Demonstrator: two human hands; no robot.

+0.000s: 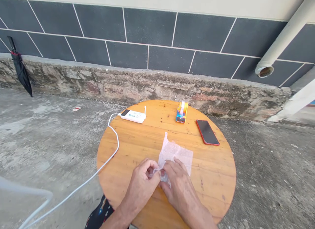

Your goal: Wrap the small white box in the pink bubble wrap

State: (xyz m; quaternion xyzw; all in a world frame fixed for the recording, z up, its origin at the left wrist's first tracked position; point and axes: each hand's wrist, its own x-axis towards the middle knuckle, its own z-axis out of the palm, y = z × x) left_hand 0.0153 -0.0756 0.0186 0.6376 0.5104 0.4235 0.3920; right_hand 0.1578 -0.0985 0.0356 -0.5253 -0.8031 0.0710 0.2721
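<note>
A thin, translucent pinkish sheet of bubble wrap (176,152) lies crumpled on the round wooden table (133,147). Its far end spreads flat, while the near edge is bunched up between my hands. My left hand (144,179) pinches that near edge between thumb and fingers. Curled over the wrap just to the right, my right hand (178,186) grips a gathered fold, and its fingers partly hide the fold. Beyond the wrap stands a small yellow and blue tape dispenser (181,112) with a roll of tape in it.
On the table's right lies a red-edged phone (208,133). At the back left is a white power bank (134,116); its white cable (97,171) drops over the left edge. A folded black umbrella (21,68) leans against the tiled wall. A pipe (280,42) slants down at right.
</note>
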